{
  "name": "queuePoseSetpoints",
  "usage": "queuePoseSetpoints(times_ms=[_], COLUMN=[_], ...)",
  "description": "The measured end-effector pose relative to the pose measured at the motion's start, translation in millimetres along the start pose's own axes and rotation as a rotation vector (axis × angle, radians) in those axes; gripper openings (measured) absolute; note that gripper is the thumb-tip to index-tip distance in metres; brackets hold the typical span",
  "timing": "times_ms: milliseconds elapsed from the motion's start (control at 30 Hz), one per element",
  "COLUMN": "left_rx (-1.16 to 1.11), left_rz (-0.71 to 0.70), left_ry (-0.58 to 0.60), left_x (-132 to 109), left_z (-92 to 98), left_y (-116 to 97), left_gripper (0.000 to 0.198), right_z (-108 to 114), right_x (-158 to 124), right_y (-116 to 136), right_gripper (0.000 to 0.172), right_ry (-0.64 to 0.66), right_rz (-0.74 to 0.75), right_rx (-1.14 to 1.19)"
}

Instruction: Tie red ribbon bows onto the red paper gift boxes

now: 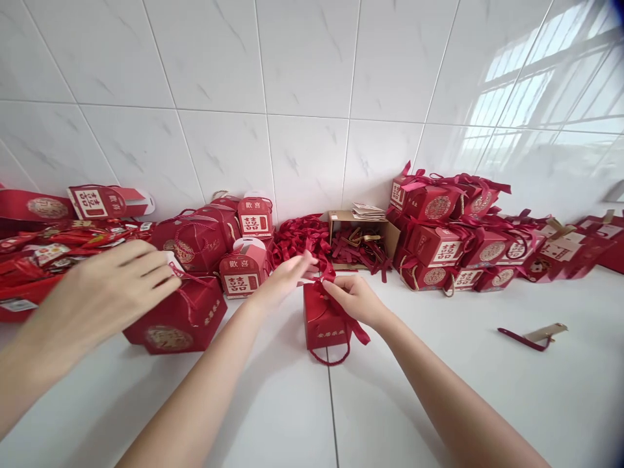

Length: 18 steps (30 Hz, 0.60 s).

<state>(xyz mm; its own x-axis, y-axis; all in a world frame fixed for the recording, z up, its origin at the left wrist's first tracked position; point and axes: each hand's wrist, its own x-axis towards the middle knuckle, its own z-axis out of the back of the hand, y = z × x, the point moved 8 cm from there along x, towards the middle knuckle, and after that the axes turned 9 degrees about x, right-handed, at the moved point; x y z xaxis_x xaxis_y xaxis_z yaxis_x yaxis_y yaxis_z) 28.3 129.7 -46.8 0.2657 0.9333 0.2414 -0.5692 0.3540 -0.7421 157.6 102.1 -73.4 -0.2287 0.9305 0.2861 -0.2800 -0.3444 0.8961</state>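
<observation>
A small red gift box (319, 318) with gold lettering stands on the white table, its twisted cord handle hanging over the near side. Red satin ribbon (358, 330) lies across its top, and loose tails trail to the right. My right hand (355, 298) is closed in a pinch on the ribbon over the box's top. From the left, my left hand (285, 281) reaches to the same spot, with a ribbon end between its fingertips. The exact grip there is partly hidden behind the fingers.
At left, a co-worker's hand (117, 283) is over a larger red box (170, 318). Behind are a ribbon heap (299, 237), a cardboard box (392, 240) of ribbon pieces, stacked gift boxes (441, 240) and red candy packets (53, 250). A ribboned tag (541, 335) lies right.
</observation>
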Motion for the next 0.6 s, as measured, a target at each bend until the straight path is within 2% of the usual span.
queuePoseSetpoints(times_ms=[100, 200, 300, 500, 600], left_rx=[-0.161, -0.184, -0.171, -0.13, -0.103], left_rz=[-0.082, -0.093, -0.123, -0.173, -0.197], left_ry=[0.234, 0.183, 0.149, 0.168, 0.123], left_x=[-1.1, 0.3, -0.5, -5.6, -5.2], left_z=[-17.2, -16.3, -17.7, -26.7, -29.0], left_y=[1.4, 4.1, -0.6, -10.7, -10.2], left_gripper=[0.032, 0.021, 0.013, 0.009, 0.007], right_z=[5.2, 13.2, 19.0, 21.8, 23.4], right_x=[2.2, 2.7, 1.9, 3.1, 1.9], right_y=[-8.2, -16.8, -20.5, -13.3, -7.2], right_gripper=[0.042, 0.029, 0.03, 0.017, 0.015], right_ry=[-0.034, -0.165, -0.268, -0.265, -0.258], right_rz=[-0.082, -0.129, -0.113, -0.049, -0.04], right_rx=[0.087, 0.203, 0.239, 0.02, -0.081])
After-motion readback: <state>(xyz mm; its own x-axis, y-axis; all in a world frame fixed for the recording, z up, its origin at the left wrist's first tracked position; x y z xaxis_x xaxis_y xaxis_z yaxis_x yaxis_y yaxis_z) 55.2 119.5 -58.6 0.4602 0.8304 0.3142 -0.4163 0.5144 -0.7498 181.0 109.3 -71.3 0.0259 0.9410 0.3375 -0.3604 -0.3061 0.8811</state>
